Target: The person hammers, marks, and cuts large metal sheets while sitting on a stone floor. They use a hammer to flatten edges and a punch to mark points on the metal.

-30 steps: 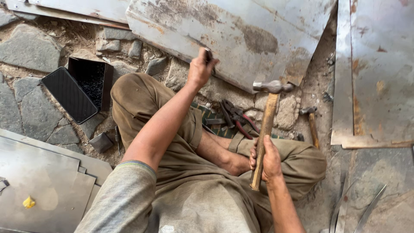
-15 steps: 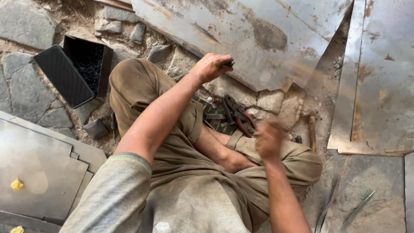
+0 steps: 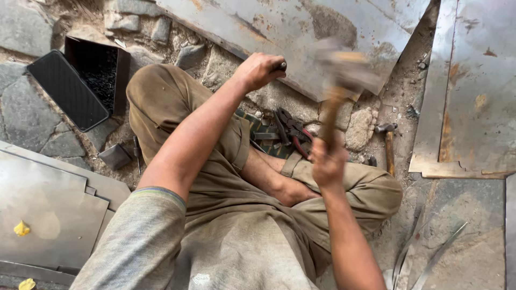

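I sit cross-legged on stony ground. My left hand [image 3: 260, 70] is closed around a short dark tool, likely a chisel [image 3: 280, 66], held against the edge of a large rusty metal sheet [image 3: 301, 32]. My right hand [image 3: 327, 161] grips the wooden handle of a hammer [image 3: 344, 70], which is raised and blurred by motion just right of the chisel, over the sheet's edge.
Red-handled pliers [image 3: 293, 131] lie by my knee. A second small hammer [image 3: 388, 142] rests on the ground at right. An open black box [image 3: 80, 80] sits at left. More metal sheets lie at lower left [image 3: 48, 215] and right [image 3: 473, 91]. Thin metal strips [image 3: 430, 258] lie at lower right.
My right hand swung the hammer: upright a second ago, dropped out of sight, now raised again and blurred near the chisel. My left hand stayed at the sheet's edge.
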